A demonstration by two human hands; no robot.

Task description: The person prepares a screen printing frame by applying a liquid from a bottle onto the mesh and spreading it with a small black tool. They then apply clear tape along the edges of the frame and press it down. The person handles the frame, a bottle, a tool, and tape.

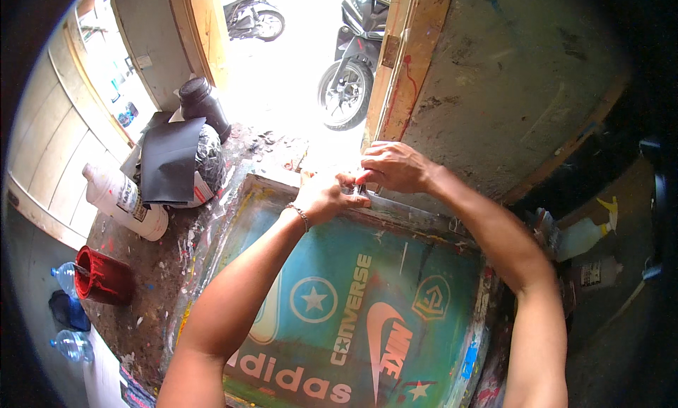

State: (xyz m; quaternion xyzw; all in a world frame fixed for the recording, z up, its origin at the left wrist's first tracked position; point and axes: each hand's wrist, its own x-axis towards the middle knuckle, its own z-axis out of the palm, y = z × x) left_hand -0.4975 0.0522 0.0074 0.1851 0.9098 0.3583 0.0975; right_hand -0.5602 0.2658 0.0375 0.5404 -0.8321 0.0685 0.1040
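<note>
A screen-printing frame (459, 228) with green mesh and pale stencilled logos and lettering lies in front of me. Both my arms reach over it to its far edge. My left hand (323, 197), with a bracelet at the wrist, is closed there, thumb and fingers pinched together. Just to its right, my right hand (397, 166) comes down from the side with bent fingers, also closed. The fingertips of the two hands meet around something small at the frame's far rim. Glare and the fingers themselves hide what it is.
On the paint-stained table (152, 281) at left stand a red paint can (106, 277), a white plastic bottle (126, 203), a dark jar (203, 104) and a plastic-wrapped bundle under a black sheet (169, 161). A spray bottle (583, 238) is at right. Motorbikes (346, 83) stand beyond the doorway.
</note>
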